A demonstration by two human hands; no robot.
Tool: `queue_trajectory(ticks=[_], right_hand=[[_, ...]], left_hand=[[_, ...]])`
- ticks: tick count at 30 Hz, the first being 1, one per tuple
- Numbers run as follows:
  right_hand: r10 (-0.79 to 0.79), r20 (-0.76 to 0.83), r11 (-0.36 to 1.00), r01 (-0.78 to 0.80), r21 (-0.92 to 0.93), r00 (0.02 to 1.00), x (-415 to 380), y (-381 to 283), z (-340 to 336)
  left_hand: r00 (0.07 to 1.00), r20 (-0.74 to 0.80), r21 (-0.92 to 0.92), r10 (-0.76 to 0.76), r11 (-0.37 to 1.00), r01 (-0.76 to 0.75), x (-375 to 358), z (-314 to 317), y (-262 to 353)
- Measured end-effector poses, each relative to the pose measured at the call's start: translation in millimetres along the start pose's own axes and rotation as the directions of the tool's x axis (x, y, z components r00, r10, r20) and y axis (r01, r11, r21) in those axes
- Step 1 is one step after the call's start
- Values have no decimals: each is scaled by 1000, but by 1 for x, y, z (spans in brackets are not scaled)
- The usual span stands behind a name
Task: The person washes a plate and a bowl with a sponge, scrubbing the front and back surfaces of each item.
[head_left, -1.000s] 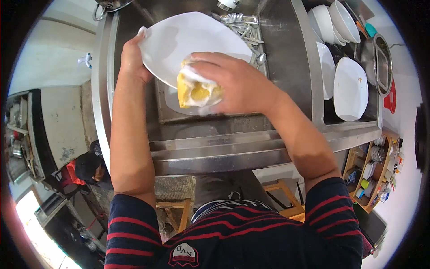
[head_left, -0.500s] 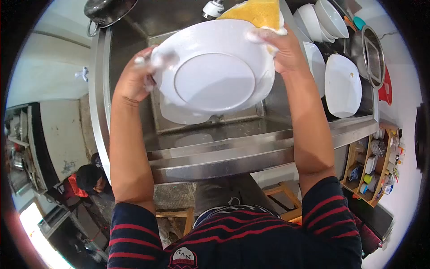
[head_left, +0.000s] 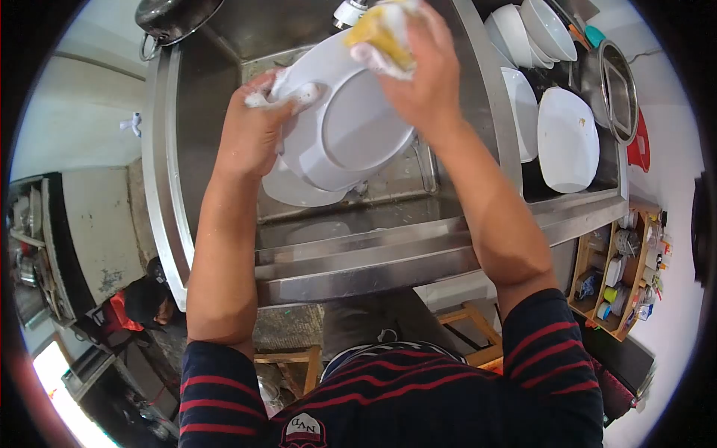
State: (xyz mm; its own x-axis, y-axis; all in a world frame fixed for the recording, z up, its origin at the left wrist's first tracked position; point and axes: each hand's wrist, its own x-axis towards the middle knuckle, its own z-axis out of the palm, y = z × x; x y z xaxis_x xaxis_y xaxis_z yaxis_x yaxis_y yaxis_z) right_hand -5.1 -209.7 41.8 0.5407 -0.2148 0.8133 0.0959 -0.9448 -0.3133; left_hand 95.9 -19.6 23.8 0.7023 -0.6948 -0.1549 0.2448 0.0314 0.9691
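Note:
A white plate (head_left: 366, 131) is held tilted over the metal sink, its underside with a raised ring facing me. My left hand (head_left: 258, 123) grips the plate's left edge, with suds on the thumb and fingers. My right hand (head_left: 426, 71) is closed on a yellow cloth or sponge (head_left: 379, 36) covered in foam, against the plate's upper right part. Beneath the held plate, another white dish (head_left: 299, 187) lies in the sink basin. The faucet (head_left: 349, 13) is just behind the plate.
To the right stand white bowls (head_left: 549, 30), a white oblong plate (head_left: 567, 142) with food bits, and a steel strainer (head_left: 618, 93). A dark pot (head_left: 175, 19) sits at the upper left. A person (head_left: 146, 302) is at the lower left, beyond the sink edge (head_left: 366, 276).
The plate has turned to a steeper diagonal. My right hand has left its right edge and moved left with the yellow cloth or sponge onto it. My left hand has shifted slightly right.

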Motion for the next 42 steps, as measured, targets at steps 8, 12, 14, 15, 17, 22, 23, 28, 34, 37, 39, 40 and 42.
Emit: queue_trajectory(ticks=[8, 12, 14, 15, 17, 22, 23, 28, 34, 37, 39, 40, 42], right_hand=[[-45, 89, 974, 24, 227, 995, -15, 7, 5], [431, 68, 882, -436, 181, 900, -16, 33, 8], [232, 66, 943, -241, 230, 970, -23, 24, 19], [28, 53, 960, -42, 278, 998, -25, 8, 22], [-66, 112, 943, 25, 331, 991, -25, -23, 16], [-128, 156, 931, 64, 361, 979, -28, 0, 10], [-95, 125, 956, 56, 288, 988, -28, 5, 10], [137, -32, 975, -129, 179, 990, -10, 4, 6], [-108, 179, 917, 28, 398, 978, -32, -19, 15], [-182, 330, 902, 23, 430, 926, -21, -21, 1], [-157, 245, 917, 49, 395, 957, -22, -5, 4], [-135, 157, 932, 72, 355, 978, -23, 4, 6], [-116, 116, 969, 87, 231, 986, -18, 10, 4]], left_hand=[[996, -9, -78, 83, 993, -84, -1, 7, -2], [998, 30, 127, 52, 990, -56, -5, 14, -5], [996, 31, 198, 83, 976, -87, -2, 13, -8], [996, -41, 81, 77, 994, -73, 1, 10, -13], [993, -106, -32, 60, 997, -63, 4, 4, -13], [984, -175, -310, -17, 950, -38, 3, 10, 5], [985, -169, -279, -23, 960, -25, 4, 8, 5], [989, -150, -266, 4, 963, -44, 0, 12, 6], [948, -312, -321, 63, 932, -168, 14, -14, 4], [909, -414, -284, 37, 944, -167, 12, -26, 24], [897, -442, -288, 26, 943, -169, 10, -28, 28], [905, -426, -298, 21, 941, -162, 10, -32, 29], [912, -410, -310, 21, 937, -160, 9, -32, 31]])
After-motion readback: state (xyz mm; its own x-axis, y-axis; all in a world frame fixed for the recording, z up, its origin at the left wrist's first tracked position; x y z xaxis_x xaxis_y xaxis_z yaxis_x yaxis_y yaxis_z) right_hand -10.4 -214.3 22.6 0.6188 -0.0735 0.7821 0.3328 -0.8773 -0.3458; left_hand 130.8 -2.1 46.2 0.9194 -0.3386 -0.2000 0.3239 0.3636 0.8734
